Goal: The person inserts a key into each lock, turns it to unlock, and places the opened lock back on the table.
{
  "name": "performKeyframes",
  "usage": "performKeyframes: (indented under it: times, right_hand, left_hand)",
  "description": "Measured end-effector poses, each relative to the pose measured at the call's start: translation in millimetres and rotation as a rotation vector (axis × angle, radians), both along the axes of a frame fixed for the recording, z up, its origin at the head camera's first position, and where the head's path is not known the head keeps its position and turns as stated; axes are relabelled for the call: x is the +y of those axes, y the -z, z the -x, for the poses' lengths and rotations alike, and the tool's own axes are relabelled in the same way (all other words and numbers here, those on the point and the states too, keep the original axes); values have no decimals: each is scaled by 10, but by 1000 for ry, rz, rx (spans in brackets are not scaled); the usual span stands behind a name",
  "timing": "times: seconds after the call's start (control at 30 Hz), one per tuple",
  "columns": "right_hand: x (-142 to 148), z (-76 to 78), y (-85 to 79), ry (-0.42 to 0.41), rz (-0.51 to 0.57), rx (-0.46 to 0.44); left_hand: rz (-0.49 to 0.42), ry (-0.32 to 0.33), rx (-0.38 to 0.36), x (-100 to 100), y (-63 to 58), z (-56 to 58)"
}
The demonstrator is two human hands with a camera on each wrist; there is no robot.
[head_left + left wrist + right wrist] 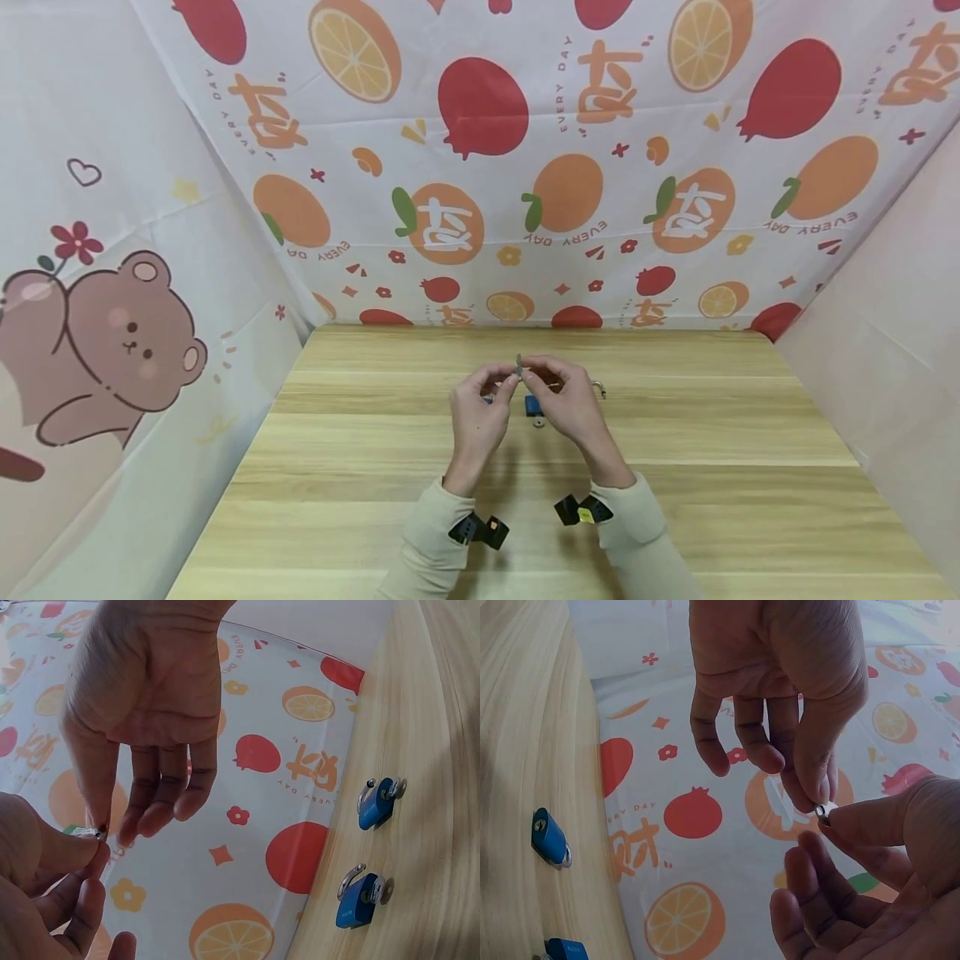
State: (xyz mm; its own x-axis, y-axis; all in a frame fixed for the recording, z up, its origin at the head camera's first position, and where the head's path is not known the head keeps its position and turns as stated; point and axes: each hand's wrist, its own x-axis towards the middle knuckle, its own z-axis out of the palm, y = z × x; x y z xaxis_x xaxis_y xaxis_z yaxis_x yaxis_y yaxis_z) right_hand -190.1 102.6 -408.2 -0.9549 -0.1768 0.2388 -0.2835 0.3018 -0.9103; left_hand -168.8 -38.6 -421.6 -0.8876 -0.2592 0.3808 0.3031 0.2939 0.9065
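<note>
Above the table, the left hand (480, 417) and right hand (567, 400) meet fingertip to fingertip. Between them they pinch a small silvery key (518, 367). A loop-like end of the key (821, 812) shows between the fingertips in the right wrist view; fingers cover much of it. Below and beyond the hands are several blue padlocks. The middle padlock (356, 901) and the right padlock (377, 804) have raised shackles and keys at their bottoms. On the left padlock (549, 836) a bare keyhole faces the camera. The hands partly hide the padlocks in the head view.
The padlocks lie on a wood-grain table (360, 500). A fruit-print cloth (517, 208) rises at its far edge, a bear-print cloth (75, 208) at the left, and a pale cloth (892, 350) at the right. Both wrists carry small black cameras.
</note>
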Motion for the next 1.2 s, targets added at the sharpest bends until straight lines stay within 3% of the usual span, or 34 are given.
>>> performKeyframes:
  times: [0.7,1.2]
  right_hand:
    - [11,-4,7,8,64,-14]
    - [37,7,1,32,117,-28]
  left_hand:
    - [12,3,-1,17,-14,-12]
    - [77,61,-23,-23,-49,1]
